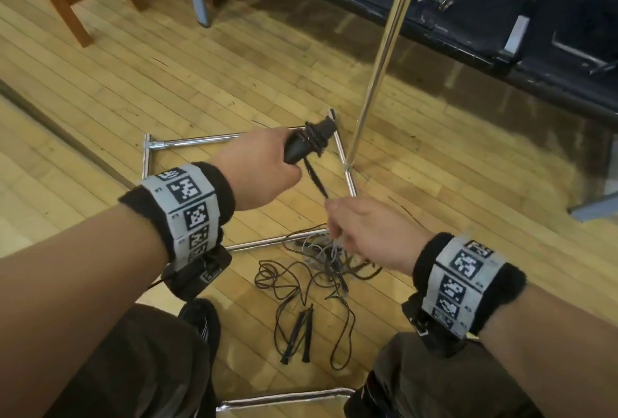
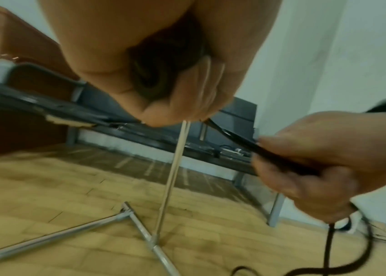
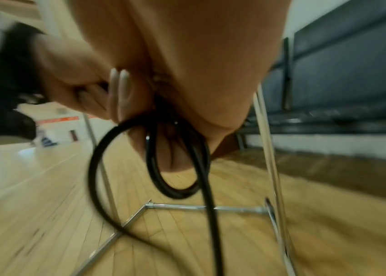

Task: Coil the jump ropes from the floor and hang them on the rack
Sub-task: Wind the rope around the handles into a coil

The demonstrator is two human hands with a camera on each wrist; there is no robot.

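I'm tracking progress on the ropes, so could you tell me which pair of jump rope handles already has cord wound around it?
The pair gripped in the left hand: those black handles have cord wrapped around them. The slim handles on the floor lie bare.

Both forearms reach forward and down from the body, each wrist wrapped in a dark band carrying a light strip of square markers. The left hand [image 1: 259, 172] is held higher and farther out, knuckles up, its fingers curled round black handles [image 1: 309, 143] bound with turns of cord [image 1: 316, 178]. The right hand [image 1: 371, 233] sits nearer the body, below and right of the left hand, pinching that cord between thumb and curled fingers. The cord runs taut between the two hands.
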